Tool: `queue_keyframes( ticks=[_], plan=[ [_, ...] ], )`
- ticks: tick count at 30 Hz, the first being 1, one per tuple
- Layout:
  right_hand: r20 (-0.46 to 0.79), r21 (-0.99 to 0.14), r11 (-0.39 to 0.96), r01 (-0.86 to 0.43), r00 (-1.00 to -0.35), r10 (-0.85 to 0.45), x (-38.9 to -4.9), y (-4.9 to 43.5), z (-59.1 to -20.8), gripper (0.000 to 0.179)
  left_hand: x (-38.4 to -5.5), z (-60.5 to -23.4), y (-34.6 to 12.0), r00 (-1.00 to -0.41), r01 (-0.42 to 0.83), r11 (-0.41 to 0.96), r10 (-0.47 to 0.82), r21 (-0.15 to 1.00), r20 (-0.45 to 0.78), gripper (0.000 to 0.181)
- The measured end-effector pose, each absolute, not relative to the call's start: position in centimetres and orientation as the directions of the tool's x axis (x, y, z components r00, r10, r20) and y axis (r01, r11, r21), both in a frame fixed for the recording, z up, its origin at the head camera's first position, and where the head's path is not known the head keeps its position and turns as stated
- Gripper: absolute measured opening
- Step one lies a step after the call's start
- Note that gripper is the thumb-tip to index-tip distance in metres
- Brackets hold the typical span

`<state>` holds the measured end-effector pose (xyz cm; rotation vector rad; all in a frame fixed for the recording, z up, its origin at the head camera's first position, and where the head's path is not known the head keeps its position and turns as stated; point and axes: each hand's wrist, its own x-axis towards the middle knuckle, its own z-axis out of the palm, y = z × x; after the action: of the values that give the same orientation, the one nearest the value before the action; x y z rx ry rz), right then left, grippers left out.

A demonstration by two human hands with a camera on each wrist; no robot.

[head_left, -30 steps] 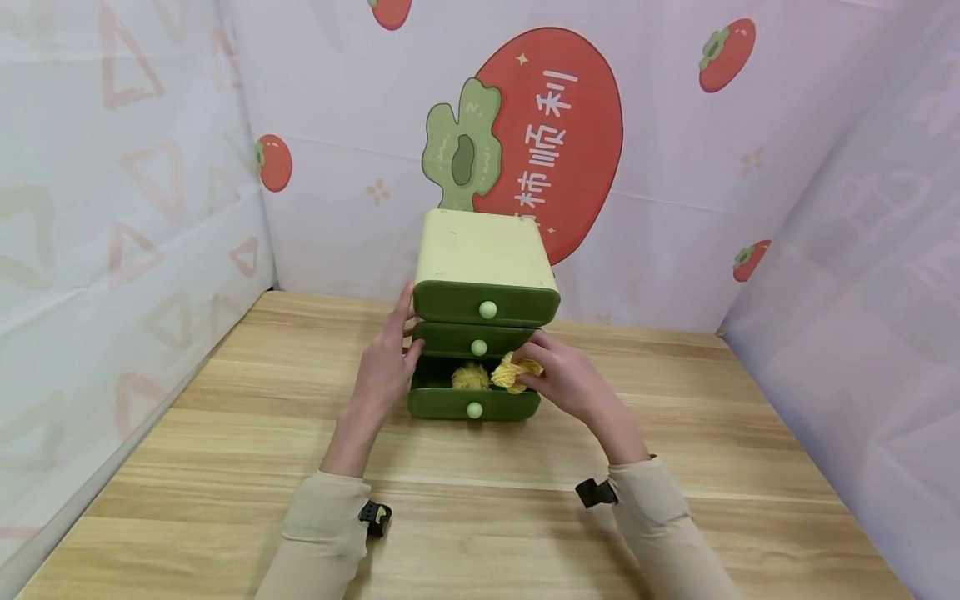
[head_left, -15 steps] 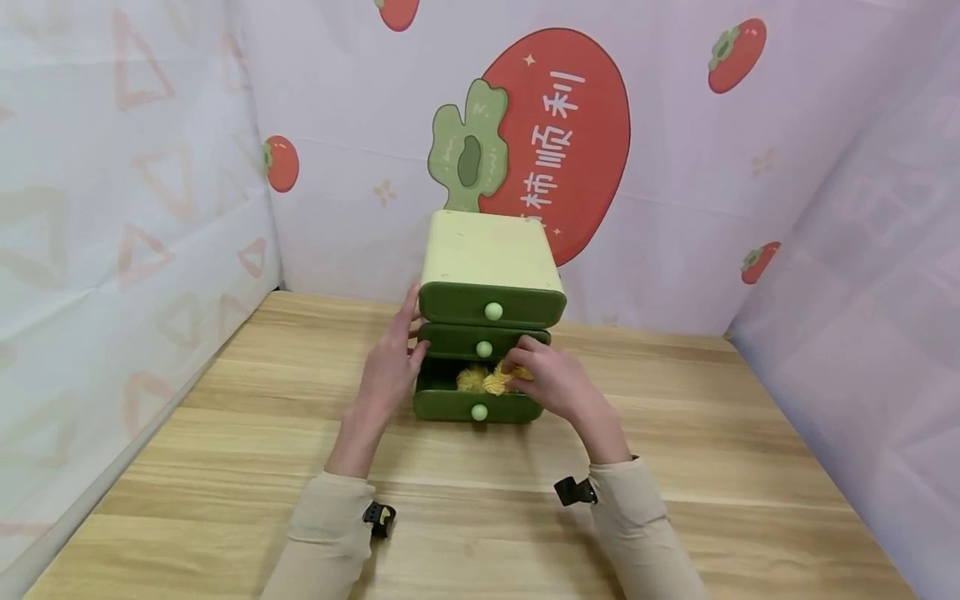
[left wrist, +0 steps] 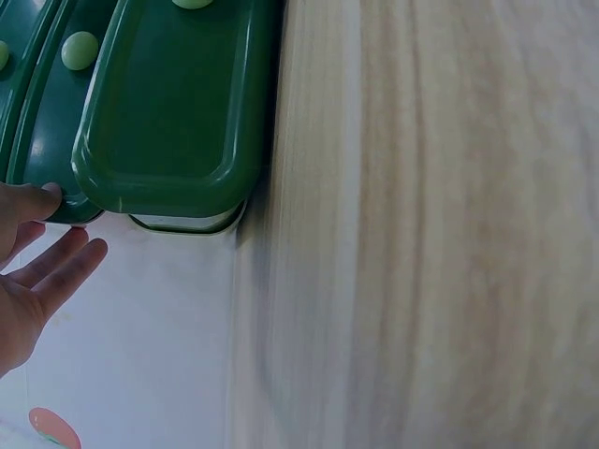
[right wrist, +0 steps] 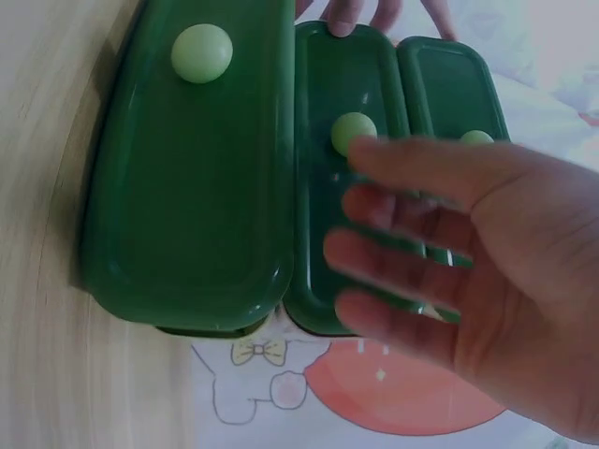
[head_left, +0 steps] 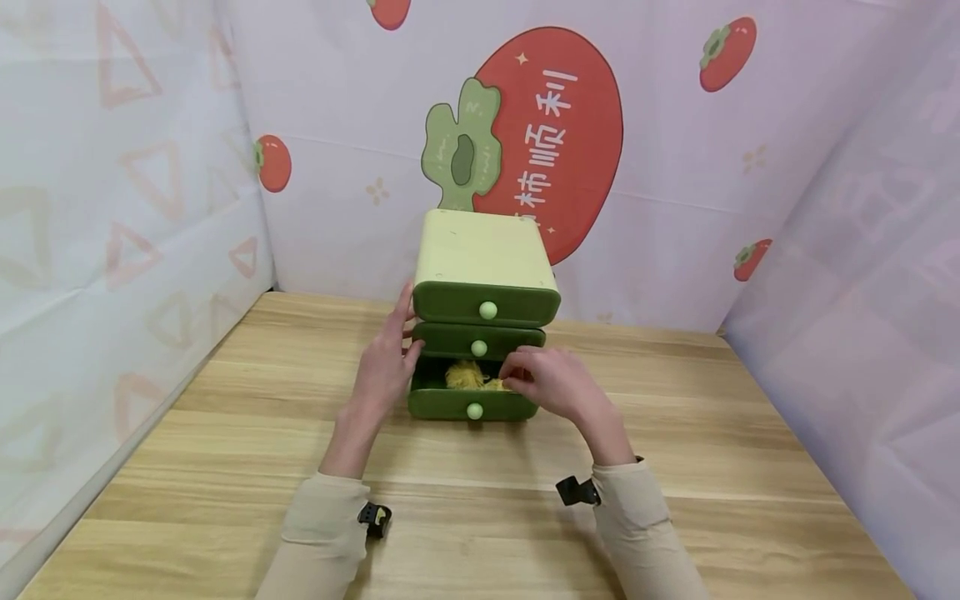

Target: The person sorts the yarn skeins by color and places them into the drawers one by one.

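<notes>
In the head view, a small chest of drawers (head_left: 483,250) with a cream top and green drawer fronts stands on the table. Its bottom drawer (head_left: 438,406) is pulled out. A yellow yarn bundle (head_left: 464,376) lies inside, and a second yellow piece (head_left: 494,385) shows beside it, partly hidden by my right hand (head_left: 558,385). The right wrist view has that hand (right wrist: 505,253) blurred, fingers loosely spread, nothing visible between them. My left hand (head_left: 381,367) rests against the chest's left side, its thumb touching the middle drawer (left wrist: 47,159) edge and its fingers extended along the side.
The wooden table (head_left: 465,508) extends around the chest on both sides and in front. A printed cloth wall (head_left: 337,225) rises close behind it, with more cloth at left and right. The top drawer (head_left: 450,302) and middle drawer have round pale knobs.
My right hand has moved left and lower over the bottom drawer. The yellow yarn piece it held now lies in the drawer beside the other bundle. My left hand stays at the chest's side.
</notes>
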<state>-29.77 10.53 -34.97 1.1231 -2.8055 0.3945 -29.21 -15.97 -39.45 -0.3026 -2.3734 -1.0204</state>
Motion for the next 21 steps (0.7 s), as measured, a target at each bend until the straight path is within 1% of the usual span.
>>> queue_keyframes(
  ticks=[5, 9, 13, 16, 21],
  plan=[
    [0.116, -0.302, 0.591, -0.748, -0.644, -0.756, -29.8, 10.0, -35.4, 0.011, -29.2, -39.6, -15.9, -0.835, 0.393, 0.690, -0.008, 0.608, 0.550, 0.092],
    [0.091, -0.295, 0.570, -0.767, -0.616, -0.782, -29.9, 9.3, -36.1, 0.011, -29.3, -39.5, -15.9, -0.837, 0.390, 0.693, -0.009, 0.607, 0.548, 0.093],
    [0.004, -0.333, 0.576, -0.747, -0.612, -0.791, -29.7, 8.6, -36.7, 0.016, -29.3, -39.6, -15.9, -0.835, 0.390, 0.696, -0.008, 0.602, 0.550, 0.094],
    [-0.078, -0.367, 0.602, -0.709, -0.621, -0.780, -29.5, 8.1, -37.0, 0.021, -29.3, -39.5, -15.9, -0.835, 0.390, 0.697, -0.007, 0.602, 0.550, 0.095],
    [-0.157, -0.366, 0.647, -0.668, -0.641, -0.751, -29.2, 7.5, -37.6, 0.024, -29.2, -39.5, -16.0, -0.839, 0.390, 0.694, -0.002, 0.605, 0.544, 0.095]
  ],
)
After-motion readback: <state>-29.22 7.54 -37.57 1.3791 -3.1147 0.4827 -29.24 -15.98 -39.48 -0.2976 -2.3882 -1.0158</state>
